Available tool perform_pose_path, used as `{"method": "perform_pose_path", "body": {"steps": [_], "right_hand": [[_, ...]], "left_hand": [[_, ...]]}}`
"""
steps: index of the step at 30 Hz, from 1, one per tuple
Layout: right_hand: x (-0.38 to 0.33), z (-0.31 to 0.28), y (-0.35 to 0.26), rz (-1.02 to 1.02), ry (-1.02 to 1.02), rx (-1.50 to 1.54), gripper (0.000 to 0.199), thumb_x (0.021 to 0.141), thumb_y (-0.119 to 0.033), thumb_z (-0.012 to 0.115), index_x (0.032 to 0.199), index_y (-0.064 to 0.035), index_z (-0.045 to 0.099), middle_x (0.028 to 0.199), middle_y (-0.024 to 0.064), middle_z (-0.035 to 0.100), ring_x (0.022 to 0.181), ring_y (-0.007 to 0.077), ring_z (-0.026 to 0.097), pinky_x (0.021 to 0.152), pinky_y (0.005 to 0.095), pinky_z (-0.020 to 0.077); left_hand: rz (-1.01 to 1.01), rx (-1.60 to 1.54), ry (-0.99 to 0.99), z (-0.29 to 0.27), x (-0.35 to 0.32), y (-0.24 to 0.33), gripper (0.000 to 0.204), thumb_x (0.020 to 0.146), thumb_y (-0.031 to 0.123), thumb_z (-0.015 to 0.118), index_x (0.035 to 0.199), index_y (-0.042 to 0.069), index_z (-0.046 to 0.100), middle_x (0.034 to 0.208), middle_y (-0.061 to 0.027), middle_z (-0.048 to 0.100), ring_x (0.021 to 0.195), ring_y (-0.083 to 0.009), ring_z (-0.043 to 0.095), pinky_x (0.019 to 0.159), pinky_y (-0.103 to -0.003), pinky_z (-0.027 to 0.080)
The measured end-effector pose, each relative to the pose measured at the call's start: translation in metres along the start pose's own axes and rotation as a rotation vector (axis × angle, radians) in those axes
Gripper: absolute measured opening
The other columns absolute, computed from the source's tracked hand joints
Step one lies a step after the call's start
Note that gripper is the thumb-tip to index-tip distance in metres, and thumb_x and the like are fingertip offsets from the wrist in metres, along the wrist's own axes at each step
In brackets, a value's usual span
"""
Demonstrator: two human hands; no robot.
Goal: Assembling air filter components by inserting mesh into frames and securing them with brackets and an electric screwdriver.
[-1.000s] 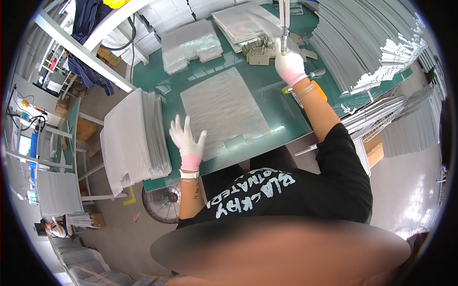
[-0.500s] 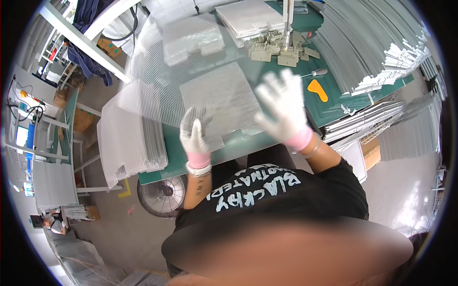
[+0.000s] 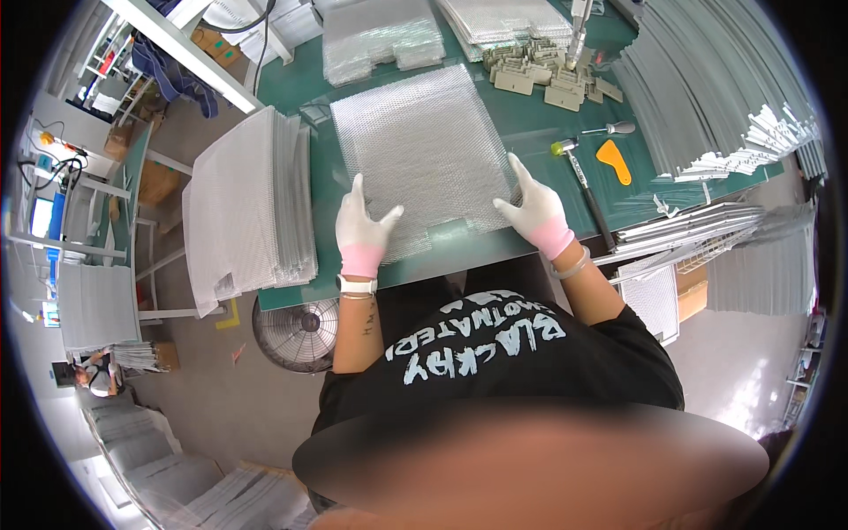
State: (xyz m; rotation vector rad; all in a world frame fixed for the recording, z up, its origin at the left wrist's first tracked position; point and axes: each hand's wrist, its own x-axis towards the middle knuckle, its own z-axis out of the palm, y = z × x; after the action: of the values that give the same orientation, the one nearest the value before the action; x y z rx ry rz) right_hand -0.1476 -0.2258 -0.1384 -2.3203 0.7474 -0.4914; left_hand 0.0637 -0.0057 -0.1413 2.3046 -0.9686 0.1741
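A pale wire-mesh sheet (image 3: 415, 150) with a notched near edge lies flat on the green table in front of me. My left hand (image 3: 364, 230), in a white glove with a pink cuff, is at its near left corner, thumb and fingers apart. On the opposite side my right hand (image 3: 537, 216), gloved the same way, rests against the sheet's right edge with thumb and forefinger spread. Both hands are open, and neither is closed round the sheet.
A stack of mesh sheets (image 3: 252, 203) stands at the left; more sheets (image 3: 380, 40) lie at the back. Beige clips (image 3: 552, 75), a screwdriver (image 3: 614, 129), an orange scraper (image 3: 614, 162) and a hammer (image 3: 583, 181) are at the right, beside stacked grey strips (image 3: 707, 88). A fan (image 3: 300, 334) stands below.
A see-through mesh that spanned the upper left above the table is no longer there. My raised, blurred right hand has come down to the sheet's right edge; my left is at its left corner.
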Motion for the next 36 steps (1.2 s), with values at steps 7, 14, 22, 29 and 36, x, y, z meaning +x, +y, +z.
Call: {"method": "perform_pose_path", "body": {"steps": [7, 14, 22, 29, 36], "right_hand": [[-0.001, 0.023, 0.014, 0.041, -0.071, -0.179, 0.074, 0.082, -0.034, 0.072, 0.146, -0.0089, 0.042, 0.096, 0.0181, 0.067, 0.089, 0.0348, 0.066, 0.079, 0.0427, 0.0528], [0.003, 0.026, 0.021, -0.017, -0.07, -0.253, 0.065, 0.085, -0.036, 0.068, 0.14, -0.0074, 0.049, 0.101, 0.0178, 0.068, 0.093, 0.0352, 0.066, 0.081, 0.0438, 0.053], [0.045, -0.009, 0.038, -0.18, -0.329, -0.29, 0.042, 0.088, -0.039, 0.061, 0.12, -0.0129, 0.066, 0.104, 0.0156, 0.069, 0.097, 0.0347, 0.066, 0.082, 0.0455, 0.053], [0.175, -0.078, 0.166, 0.146, 0.165, -0.69, 0.064, 0.085, -0.032, 0.069, 0.143, -0.0183, 0.047, 0.14, 0.01, 0.052, 0.127, 0.0325, 0.052, 0.102, 0.0448, 0.0475], [0.194, -0.088, 0.162, 0.395, -0.099, -0.747, 0.066, 0.077, -0.036, 0.077, 0.134, -0.016, 0.054, 0.133, 0.0139, 0.056, 0.124, 0.0349, 0.055, 0.1, 0.0441, 0.0497]], "left_hand": [[-0.047, 0.031, -0.124, 0.026, 0.006, -0.02, 0.089, 0.071, 0.034, 0.086, 0.142, 0.001, 0.045, 0.104, -0.0182, 0.062, 0.096, -0.0353, 0.061, 0.086, -0.042, 0.05], [-0.1, 0.076, -0.211, 0.033, 0.008, -0.025, 0.09, 0.071, 0.036, 0.085, 0.142, 0.001, 0.045, 0.112, -0.0193, 0.06, 0.103, -0.0353, 0.06, 0.089, -0.042, 0.05], [-0.19, 0.167, -0.349, 0.016, 0.03, -0.01, 0.091, 0.07, 0.042, 0.085, 0.147, 0.017, 0.044, 0.137, -0.0205, 0.048, 0.123, -0.0382, 0.049, 0.106, -0.044, 0.041], [0.117, 0.332, -0.526, 0.017, 0.026, -0.023, 0.079, 0.071, 0.049, 0.079, 0.141, 0.026, 0.053, 0.155, -0.0109, 0.037, 0.146, -0.0431, 0.021, 0.118, -0.063, 0.01], [0.388, 0.252, 0.026, -0.024, -0.086, 0.042, 0.064, 0.073, 0.036, 0.081, 0.126, 0.007, 0.059, 0.129, -0.0153, 0.057, 0.128, -0.0393, 0.047, 0.11, -0.059, 0.032]]}}
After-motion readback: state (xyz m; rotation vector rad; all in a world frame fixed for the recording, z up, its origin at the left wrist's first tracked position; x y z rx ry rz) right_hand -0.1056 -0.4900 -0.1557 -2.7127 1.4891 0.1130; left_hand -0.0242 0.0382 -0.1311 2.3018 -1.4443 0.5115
